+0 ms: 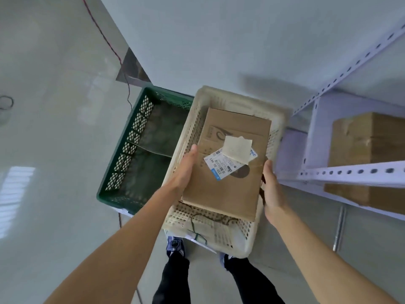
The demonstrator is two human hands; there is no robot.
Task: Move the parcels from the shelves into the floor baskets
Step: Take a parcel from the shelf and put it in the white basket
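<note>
I hold a flat brown cardboard parcel (228, 172) with a white shipping label over the cream plastic basket (221, 97) on the floor. My left hand (186, 170) presses its left edge and my right hand (272, 189) presses its right edge. The parcel covers most of the basket's inside, and whether it touches the bottom is hidden. A green basket (131, 137) stands just left of the cream one and looks empty. Another brown parcel (368, 137) rests on the white metal shelf (350, 172) at the right.
A red cable (105, 38) runs down the wall to the floor behind the green basket. My feet (175, 244) stand just in front of the cream basket. The shelf's slotted upright (355, 62) rises at the right. Pale floor spreads to the left.
</note>
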